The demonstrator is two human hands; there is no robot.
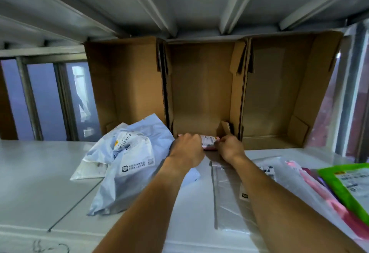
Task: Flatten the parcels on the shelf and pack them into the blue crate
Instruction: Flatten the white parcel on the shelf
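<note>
A small pink parcel (208,141) with a white label lies at the mouth of the middle cardboard box (201,84). My left hand (186,148) grips its left end and my right hand (229,146) pinches its right end. A crumpled pale blue mailer bag (131,164) with a printed label lies on the white shelf (40,176) just left of my left forearm, over a white bag (87,170). A flat clear plastic bag (229,192) lies under my right forearm. No blue crate is in view.
Three open cardboard boxes stand on their sides along the back of the shelf, the left one (127,84) and the right one (283,88) with nothing visible inside. Flat pink (319,194) and green (347,188) parcels lie at the right edge. A metal shelf (179,2) hangs close overhead.
</note>
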